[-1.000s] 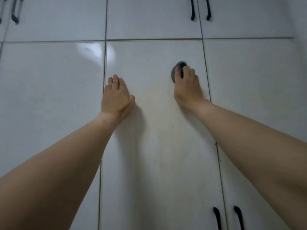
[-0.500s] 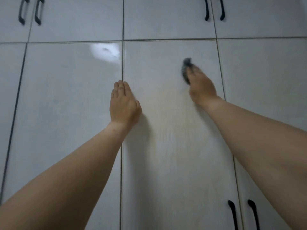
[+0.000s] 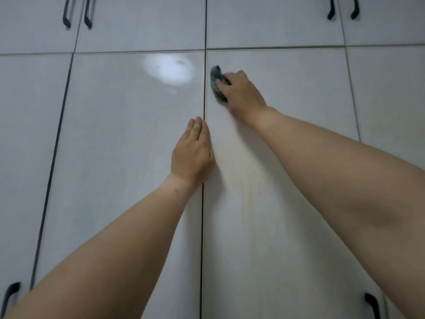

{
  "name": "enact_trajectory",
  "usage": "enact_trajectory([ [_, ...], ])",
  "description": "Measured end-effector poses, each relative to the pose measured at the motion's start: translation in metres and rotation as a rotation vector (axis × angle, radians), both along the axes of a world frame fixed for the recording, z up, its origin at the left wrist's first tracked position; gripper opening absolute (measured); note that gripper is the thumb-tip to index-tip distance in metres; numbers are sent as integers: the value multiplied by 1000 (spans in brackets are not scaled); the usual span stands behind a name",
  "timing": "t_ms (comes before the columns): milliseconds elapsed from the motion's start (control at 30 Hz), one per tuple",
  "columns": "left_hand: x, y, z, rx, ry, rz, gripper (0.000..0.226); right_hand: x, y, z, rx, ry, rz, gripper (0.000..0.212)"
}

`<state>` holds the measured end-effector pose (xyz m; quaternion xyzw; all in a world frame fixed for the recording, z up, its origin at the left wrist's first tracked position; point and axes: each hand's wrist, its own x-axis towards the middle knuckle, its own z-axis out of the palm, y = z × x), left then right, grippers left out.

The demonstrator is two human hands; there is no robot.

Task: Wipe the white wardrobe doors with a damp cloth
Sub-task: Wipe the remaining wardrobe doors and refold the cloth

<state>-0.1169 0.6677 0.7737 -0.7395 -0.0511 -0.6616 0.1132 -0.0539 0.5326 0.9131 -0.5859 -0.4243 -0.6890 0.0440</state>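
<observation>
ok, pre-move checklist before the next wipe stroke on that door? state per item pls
1. Cloth in hand: ok. The right hand grips the dark cloth.
2. Cloth against the panel: ok, it sits at the upper left corner of the door, beside the seam.
3. Bracing: ok. The left hand lies flat with straight fingers across the seam.
4. Stroke path downward: not ok, the left hand is below the cloth.
5. Cloth dampness: cannot tell.
6. Handles out of the way: ok, the nearest lower handle is far down at the frame's edge.
</observation>
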Motion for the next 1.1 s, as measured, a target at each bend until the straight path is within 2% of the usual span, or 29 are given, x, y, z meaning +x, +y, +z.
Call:
enact_trajectory([
  [33, 0, 0, 0, -4, -6, -6, 58, -1, 3, -4, 46, 49, 36, 31],
  [100, 0, 2, 1, -7, -29, -12, 57, -3, 12, -30, 19, 17, 120, 26],
  [167, 1, 1, 1, -21, -56, -21, 58, -4, 10, -62, -108, -85, 97, 23],
  [233, 1, 1, -1, -28, -40, -18, 65, 17, -7, -62, -152, -249, 68, 27],
  [300, 1, -1, -2, -24, -12, 7, 70, 28, -25, -41, 15, -130, 83, 26],
  [367, 2, -4, -3, -35, 1, 17, 73, 22, -27, -37, 325, 163, 168, 28],
  [400, 3, -6, -2, -50, -3, 15, 75, 14, -20, -45, 372, 227, 178, 29],
  [433, 3, -8, -3, -65, -9, 14, 76, 8, -10, -57, 308, 202, 177, 28],
  [533, 3, -11, -2, -90, 7, 25, 80, 17, -8, -88, -82, -25, 82, 24],
  [567, 3, -11, -2, -94, 15, 27, 81, 28, -23, -81, -66, -56, 59, 25],
  [633, 1, -12, -1, -102, 31, 18, 83, 46, -57, -67, 257, 61, 87, 32],
  [700, -2, -12, 0, -102, 43, 9, 81, 61, -89, -68, 653, 347, 166, 35],
  [733, -4, -13, 1, -98, 49, 8, 79, 61, -93, -73, 745, 434, 162, 34],
  [767, -5, -12, 2, -98, 57, 10, 76, 54, -89, -80, 750, 441, 129, 34],
  [833, -4, -16, 2, -122, 67, 21, 76, 39, -73, -98, 560, 312, 109, 37],
  [933, 3, -35, -5, -96, 31, 65, 77, 48, -77, -114, 16, -2, -8, 32],
  [967, 6, -45, -8, -44, 30, 73, 75, 57, -91, -108, -7, -27, -45, 27],
  [1000, 12, -55, -11, 15, 38, 65, 73, 67, -106, -103, 92, 15, -34, 22],
  [1100, 25, -87, -18, 64, 103, 7, 72, 95, -149, -89, 723, 389, 135, 20],
])
